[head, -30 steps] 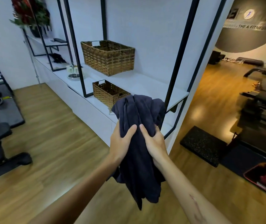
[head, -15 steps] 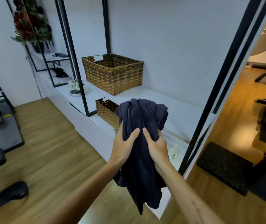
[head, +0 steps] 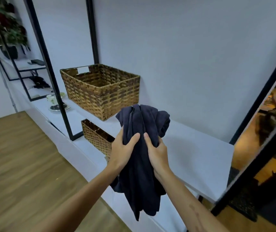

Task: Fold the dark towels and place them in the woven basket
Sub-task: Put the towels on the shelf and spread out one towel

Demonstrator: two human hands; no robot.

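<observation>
Together, hands [head: 140,153] around bunched towels [head: 140,173]

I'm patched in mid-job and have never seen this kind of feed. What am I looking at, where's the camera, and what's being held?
There is no machine here: a person works with bare hands. The one picture comes from a wide-angle camera on the person's head, looking forward and down, so the arms reach in from the bottom edge. The left hand and right hand both grip a bunch of dark towels, unfolded and hanging down. Beyond them is a white shelf framed by black bars. On it stands a large woven basket; a smaller basket sits lower, partly hidden behind the left hand. Further left along the counter is a small tray with blurred items. The floor is wood.
</observation>
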